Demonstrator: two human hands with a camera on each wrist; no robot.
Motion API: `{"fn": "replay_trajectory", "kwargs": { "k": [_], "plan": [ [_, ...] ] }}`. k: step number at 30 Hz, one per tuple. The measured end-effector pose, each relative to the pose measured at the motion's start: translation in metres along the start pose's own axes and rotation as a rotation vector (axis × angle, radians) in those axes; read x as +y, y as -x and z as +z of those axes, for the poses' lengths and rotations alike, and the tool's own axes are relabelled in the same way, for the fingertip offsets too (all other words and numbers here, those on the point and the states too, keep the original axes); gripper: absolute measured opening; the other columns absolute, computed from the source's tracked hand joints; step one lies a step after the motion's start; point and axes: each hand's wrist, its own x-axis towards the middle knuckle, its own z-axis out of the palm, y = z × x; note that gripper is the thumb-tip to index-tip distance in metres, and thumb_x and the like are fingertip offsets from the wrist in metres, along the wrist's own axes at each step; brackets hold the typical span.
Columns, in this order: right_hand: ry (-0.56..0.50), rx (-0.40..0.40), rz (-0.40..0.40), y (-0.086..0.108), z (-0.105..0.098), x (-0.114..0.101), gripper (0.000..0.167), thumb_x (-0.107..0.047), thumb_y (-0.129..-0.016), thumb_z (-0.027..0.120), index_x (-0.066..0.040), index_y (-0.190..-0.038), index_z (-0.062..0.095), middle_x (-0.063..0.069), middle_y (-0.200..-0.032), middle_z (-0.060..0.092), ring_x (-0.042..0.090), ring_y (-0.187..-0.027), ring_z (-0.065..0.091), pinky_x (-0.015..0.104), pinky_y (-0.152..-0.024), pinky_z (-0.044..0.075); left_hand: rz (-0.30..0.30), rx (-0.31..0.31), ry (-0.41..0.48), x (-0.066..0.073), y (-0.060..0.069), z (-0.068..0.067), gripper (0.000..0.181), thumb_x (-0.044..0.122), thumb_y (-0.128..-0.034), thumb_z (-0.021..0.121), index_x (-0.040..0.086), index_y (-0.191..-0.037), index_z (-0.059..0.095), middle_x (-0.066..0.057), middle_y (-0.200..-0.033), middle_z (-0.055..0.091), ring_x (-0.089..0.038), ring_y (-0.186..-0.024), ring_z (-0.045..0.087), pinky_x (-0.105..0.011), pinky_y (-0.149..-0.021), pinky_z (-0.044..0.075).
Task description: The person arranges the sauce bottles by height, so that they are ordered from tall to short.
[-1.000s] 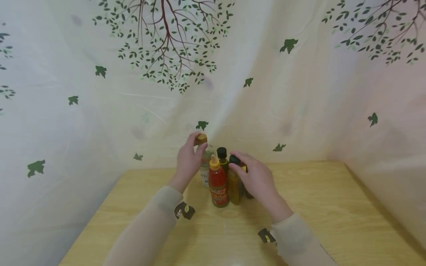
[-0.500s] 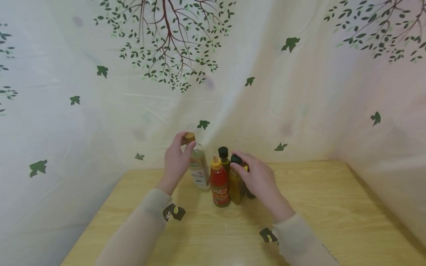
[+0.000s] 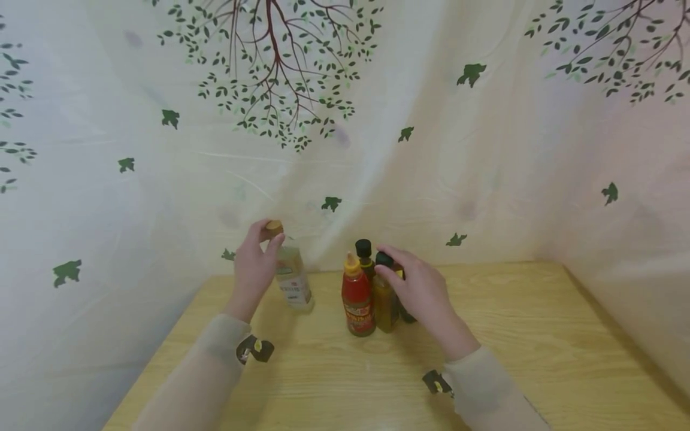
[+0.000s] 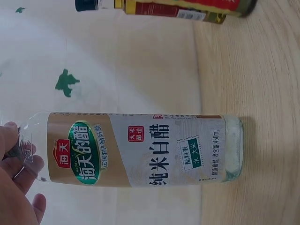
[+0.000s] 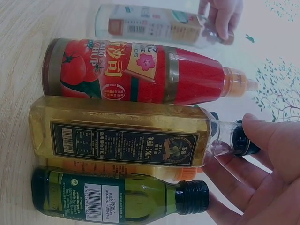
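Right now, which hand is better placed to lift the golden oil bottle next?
The right hand, likely: it pinches the golden oil bottle by its black cap. The left hand holds the rice vinegar bottle; the ketchup bottle stands between.

Shows tan on the cap of the clear bottle (image 4: 140, 150), with brown and pale grey across its label plus a green oval and red patches; turns bright red on the ketchup bottle (image 5: 122, 72), with printed tomatoes, a pink flower and a yellow-orange cap. Goes golden on the oil bottle (image 5: 122, 131), black on its label with pale lettering, and deep green on the green-labelled bottle (image 5: 117, 197) with its black cap. Runs to pale yellow wood grain on the surface (image 3: 539, 335), cream on the sleeves (image 3: 482, 383), and brown branches, green leaves and dark green birds over the whitish curtain (image 3: 431, 197).
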Motion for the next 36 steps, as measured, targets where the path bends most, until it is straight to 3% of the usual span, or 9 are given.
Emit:
{"fn": "replay_trajectory", "kwargs": {
  "k": [3, 8, 15, 17, 22, 31, 36],
  "plan": [
    [-0.001, 0.002, -0.002, 0.0, 0.0, -0.001, 0.051, -0.038, -0.111, 0.07, -0.025, -0.159, 0.062, 0.014, -0.15, 0.068, 0.036, -0.114, 0.073, 0.036, -0.065, 0.052, -0.028, -0.001, -0.009, -0.008, 0.001, -0.009, 0.046, 0.023, -0.1132, 0.066, 0.003, -0.153, 0.054, -0.022, -0.14, 0.071, -0.046, -0.135, 0.062, -0.07, -0.119, 0.041],
    [-0.001, 0.002, -0.001, 0.001, 0.0, -0.001, 0.051, -0.039, -0.111, 0.07, -0.026, -0.159, 0.062, 0.013, -0.153, 0.066, 0.036, -0.119, 0.073, 0.036, -0.065, 0.053, -0.071, 0.004, -0.019, -0.021, 0.002, -0.02, 0.047, 0.024, -0.1137, 0.066, 0.003, -0.154, 0.053, -0.022, -0.141, 0.07, -0.046, -0.137, 0.059, -0.068, -0.118, 0.045],
    [-0.004, -0.011, 0.004, 0.0, 0.0, 0.0, 0.051, -0.038, -0.111, 0.07, -0.026, -0.159, 0.062, 0.011, -0.139, 0.073, 0.029, -0.095, 0.069, 0.034, -0.059, 0.045, -0.094, 0.047, -0.058, -0.032, 0.003, -0.03, 0.046, 0.022, -0.1133, 0.066, 0.005, -0.154, 0.054, -0.021, -0.142, 0.07, -0.046, -0.139, 0.059, -0.067, -0.12, 0.042],
    [-0.003, -0.012, 0.004, 0.001, 0.0, 0.0, 0.051, -0.038, -0.111, 0.07, -0.026, -0.159, 0.061, 0.012, -0.141, 0.073, 0.029, -0.098, 0.07, 0.034, -0.059, 0.046, -0.106, 0.048, -0.058, -0.033, 0.004, -0.032, 0.045, 0.022, -0.1133, 0.066, 0.006, -0.154, 0.054, -0.02, -0.143, 0.07, -0.046, -0.139, 0.059, -0.069, -0.121, 0.042],
    [-0.009, -0.012, 0.003, 0.002, -0.001, 0.0, 0.051, -0.038, -0.111, 0.07, -0.026, -0.16, 0.061, 0.012, -0.149, 0.069, 0.033, -0.112, 0.073, 0.034, -0.061, 0.049, -0.128, 0.043, -0.075, -0.036, 0.005, -0.036, 0.047, 0.023, -0.1138, 0.065, 0.006, -0.155, 0.053, -0.02, -0.144, 0.069, -0.046, -0.139, 0.059, -0.07, -0.121, 0.039],
    [-0.004, -0.003, 0.0, 0.005, 0.001, 0.0, 0.052, -0.039, -0.111, 0.07, -0.027, -0.16, 0.061, 0.012, -0.153, 0.066, 0.036, -0.12, 0.073, 0.037, -0.065, 0.054, -0.126, 0.03, -0.103, -0.04, 0.006, -0.037, 0.049, 0.026, -0.1154, 0.062, 0.007, -0.159, 0.05, -0.021, -0.147, 0.067, -0.046, -0.14, 0.058, -0.071, -0.122, 0.037],
    [0.001, -0.004, -0.007, 0.003, 0.001, 0.0, 0.052, -0.04, -0.111, 0.069, -0.026, -0.16, 0.06, 0.012, -0.15, 0.068, 0.035, -0.111, 0.073, 0.035, -0.061, 0.05, -0.117, 0.005, -0.127, -0.043, 0.006, -0.035, 0.05, 0.029, -0.1174, 0.057, 0.007, -0.161, 0.046, -0.022, -0.151, 0.064, -0.049, -0.139, 0.058, -0.072, -0.12, 0.039]
  ]
}}
